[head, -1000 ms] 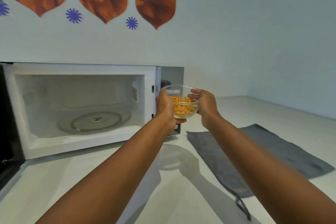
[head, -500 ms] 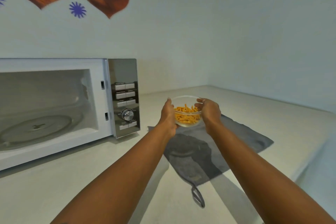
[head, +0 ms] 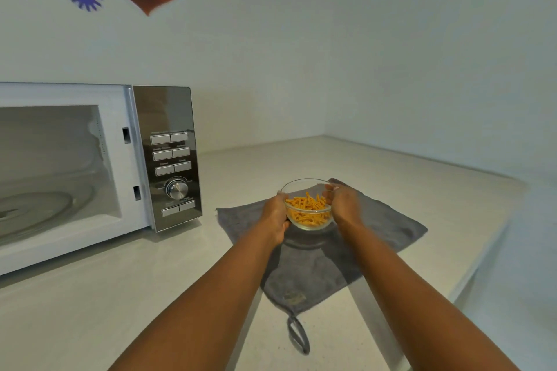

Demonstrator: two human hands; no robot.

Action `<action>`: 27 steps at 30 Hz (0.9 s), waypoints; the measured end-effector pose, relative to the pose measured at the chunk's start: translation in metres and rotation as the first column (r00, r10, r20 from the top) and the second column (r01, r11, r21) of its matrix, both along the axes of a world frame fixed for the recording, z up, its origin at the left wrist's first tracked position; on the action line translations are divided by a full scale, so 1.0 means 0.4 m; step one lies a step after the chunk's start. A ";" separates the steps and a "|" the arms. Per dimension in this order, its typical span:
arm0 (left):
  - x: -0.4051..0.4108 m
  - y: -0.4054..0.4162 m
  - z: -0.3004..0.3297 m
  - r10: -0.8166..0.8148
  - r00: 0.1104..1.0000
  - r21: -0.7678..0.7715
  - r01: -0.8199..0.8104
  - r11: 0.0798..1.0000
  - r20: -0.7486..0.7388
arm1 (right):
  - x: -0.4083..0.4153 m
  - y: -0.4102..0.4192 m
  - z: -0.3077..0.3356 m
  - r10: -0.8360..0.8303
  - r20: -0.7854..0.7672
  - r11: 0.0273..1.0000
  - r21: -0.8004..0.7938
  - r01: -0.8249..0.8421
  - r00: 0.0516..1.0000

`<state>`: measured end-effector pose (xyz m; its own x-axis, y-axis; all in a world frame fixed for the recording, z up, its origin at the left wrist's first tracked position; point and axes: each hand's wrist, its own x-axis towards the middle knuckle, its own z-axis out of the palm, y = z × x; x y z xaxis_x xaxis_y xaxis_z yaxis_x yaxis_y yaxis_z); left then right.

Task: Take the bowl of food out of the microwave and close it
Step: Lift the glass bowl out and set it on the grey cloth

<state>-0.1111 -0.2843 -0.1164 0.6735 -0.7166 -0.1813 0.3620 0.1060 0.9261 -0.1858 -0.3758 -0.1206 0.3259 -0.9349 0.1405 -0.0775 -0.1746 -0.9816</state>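
A clear glass bowl [head: 308, 208] of orange pasta-like food is held between both hands just above, or resting on, a grey cloth [head: 319, 262]; I cannot tell which. My left hand [head: 275, 217] grips its left side and my right hand [head: 342, 203] grips its right rim. The white microwave [head: 120, 159] stands at the left with its cavity showing and its glass turntable [head: 36, 214] bare. Its door is out of view to the left.
The microwave's mirrored control panel [head: 173, 159] with buttons and a dial faces me. The cloth has a hanging loop [head: 298, 337] near me. The pale countertop [head: 120, 295] ends at an edge on the right, with walls behind and to the right.
Both hands carried the bowl away from the microwave, to the right and down over the grey cloth. The view swung right, leaving the open door out of frame.
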 end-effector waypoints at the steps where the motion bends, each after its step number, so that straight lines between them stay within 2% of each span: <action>1: 0.002 -0.006 -0.008 0.001 1.000 0.008 -0.001 1.000 0.007 | 0.001 -0.006 -0.006 -0.003 -0.012 1.000 -0.002 0.003 1.000; 10: 0.019 -0.031 -0.048 0.008 1.000 0.069 -0.009 0.998 0.019 | 0.015 -0.041 -0.049 -0.008 -0.048 1.000 0.020 0.009 0.999; 18: 0.022 -0.045 -0.054 0.013 0.999 0.103 -0.016 0.995 0.030 | 0.016 -0.064 -0.064 0.024 -0.014 0.994 0.103 -0.023 1.000; 23: 0.012 -0.051 -0.046 0.048 0.996 0.151 -0.059 0.987 0.077 | 0.014 -0.070 -0.066 0.043 -0.009 0.994 0.098 -0.042 0.999; 27: 0.002 -0.046 -0.041 0.068 0.990 0.179 -0.089 0.980 0.123 | 0.005 -0.068 -0.059 0.051 -0.064 0.998 0.044 -0.048 0.997</action>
<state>-0.1104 -0.3027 -0.1326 0.7504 -0.6224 -0.2224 0.2488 -0.0458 0.9675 -0.1836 -0.4032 -0.1440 0.3793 -0.9220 0.0777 -0.1337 -0.1377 -0.9814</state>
